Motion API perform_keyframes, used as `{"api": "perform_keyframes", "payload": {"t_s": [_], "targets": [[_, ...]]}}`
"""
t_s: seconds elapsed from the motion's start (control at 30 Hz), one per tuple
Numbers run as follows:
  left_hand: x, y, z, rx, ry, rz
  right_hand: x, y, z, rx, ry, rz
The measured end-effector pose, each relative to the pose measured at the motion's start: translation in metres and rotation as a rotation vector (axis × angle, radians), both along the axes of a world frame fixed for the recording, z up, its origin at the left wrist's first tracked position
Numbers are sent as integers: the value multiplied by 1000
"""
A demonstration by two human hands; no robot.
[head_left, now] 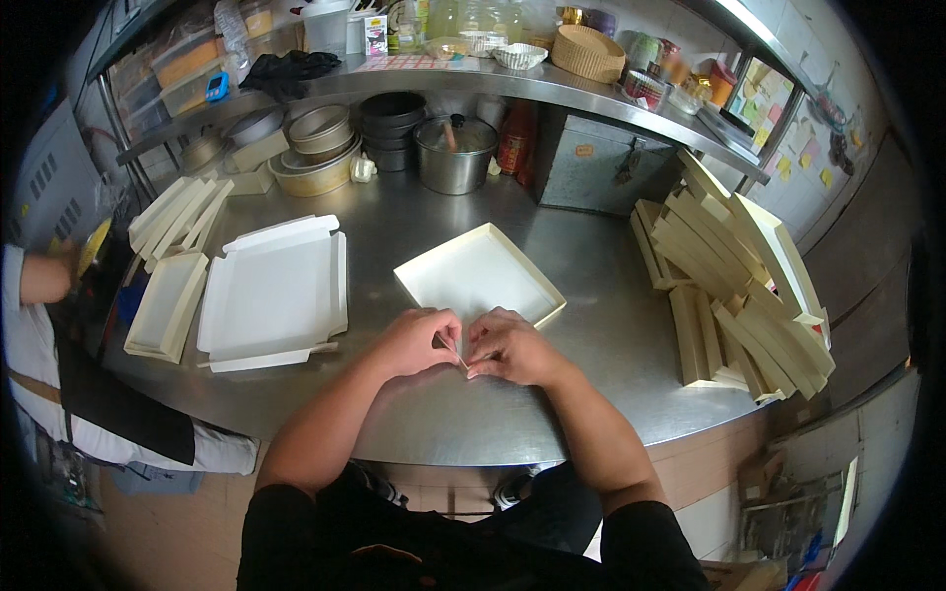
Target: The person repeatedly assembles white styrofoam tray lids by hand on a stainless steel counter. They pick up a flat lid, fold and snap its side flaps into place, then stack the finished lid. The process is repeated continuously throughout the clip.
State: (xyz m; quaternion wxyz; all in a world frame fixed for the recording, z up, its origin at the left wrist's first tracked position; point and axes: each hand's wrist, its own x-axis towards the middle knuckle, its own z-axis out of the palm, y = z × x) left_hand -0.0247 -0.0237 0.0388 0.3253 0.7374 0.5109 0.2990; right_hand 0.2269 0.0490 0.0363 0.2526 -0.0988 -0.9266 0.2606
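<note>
A shallow cream cardboard box tray lies on the steel worktable, turned corner-on to the person, and both hands work at its nearest corner. The left hand and the right hand are curled in close to each other, fingertips pinched together on a thin flap or tab of the card at that corner; the fingers are nearly closed, though how the flap sits beneath them cannot be told. Three of the tray's walls look raised and squared, so the judgement is that this box is mostly formed and only the near corner remains to be tucked. Just to the left lies a flat, unfolded box blank with its flaps spread, and beside that a smaller folded tray, with more cream pieces stacked edgewise behind it. On the right a large heap of finished trays leans together, suggesting much folding is done while the blanks on the left are left to do. Behind stand round baking tins, a lidded steel pot and a metal box under a cluttered shelf. Another person's arm shows at the far left edge.
</note>
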Motion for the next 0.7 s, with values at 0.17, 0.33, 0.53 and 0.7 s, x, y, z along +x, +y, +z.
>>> {"api": "perform_keyframes", "payload": {"t_s": [0.17, 0.33, 0.53, 0.7], "targets": [[-10, 4, -10, 219, 253, -136, -1, 2, -8, -123, -136, 25], [-7, -2, 8, 248, 422, -174, -4, -12, 6, -166, -160, -33], [-4, -4, 10, 104, 412, -207, -5, -22, 21, -301, -295, -100], [0, -6, 16, 36, 460, -197, -3, -15, 10, -314, -182, 32]]}}
